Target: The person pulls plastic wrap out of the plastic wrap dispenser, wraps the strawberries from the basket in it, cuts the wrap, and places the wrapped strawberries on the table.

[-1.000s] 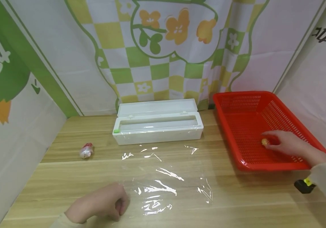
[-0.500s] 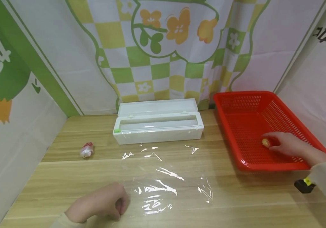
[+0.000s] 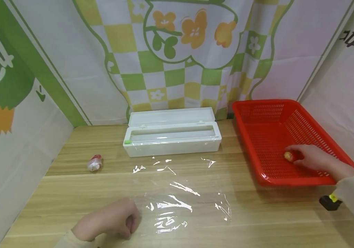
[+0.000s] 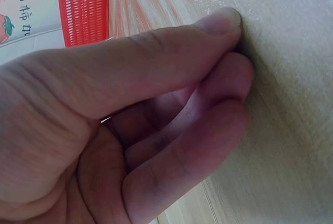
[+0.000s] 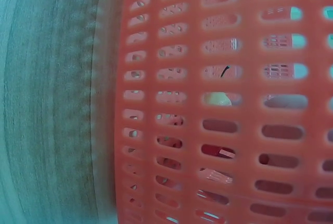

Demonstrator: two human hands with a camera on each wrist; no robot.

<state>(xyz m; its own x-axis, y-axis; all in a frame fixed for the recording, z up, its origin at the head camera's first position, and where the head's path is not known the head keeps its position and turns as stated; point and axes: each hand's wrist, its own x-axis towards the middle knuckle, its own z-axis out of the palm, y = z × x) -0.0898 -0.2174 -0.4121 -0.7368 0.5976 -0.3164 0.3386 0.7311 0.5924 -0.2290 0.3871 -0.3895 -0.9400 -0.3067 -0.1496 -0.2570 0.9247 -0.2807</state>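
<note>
My left hand [image 3: 111,220] rests loosely curled on the table beside the near left corner of a sheet of clear cling film [image 3: 177,203]. In the left wrist view the thumb [image 4: 218,23] lies against the index fingertip, and nothing shows between them. Inside the red basket [image 3: 257,165], my right hand [image 3: 313,156] has its fingers and thumb around a small yellow-and-red item [image 3: 288,156], partly hidden by the hand. The right wrist view is mostly blocked by the basket's slotted wall [image 5: 192,109]. A film-wrapped red-and-white bundle [image 3: 95,163] lies at the left.
A white cling film box [image 3: 172,148] with its lid raised stands at the back, film stretching forward from it. A black-and-yellow object [image 3: 330,202] sits under the right sleeve. Printed curtains [image 3: 177,79] enclose the table [image 3: 71,193] on three sides.
My right hand has shifted very slightly inside the basket, and its fingers sit a little lower around the yellow-and-red item. The left hand stays in place.
</note>
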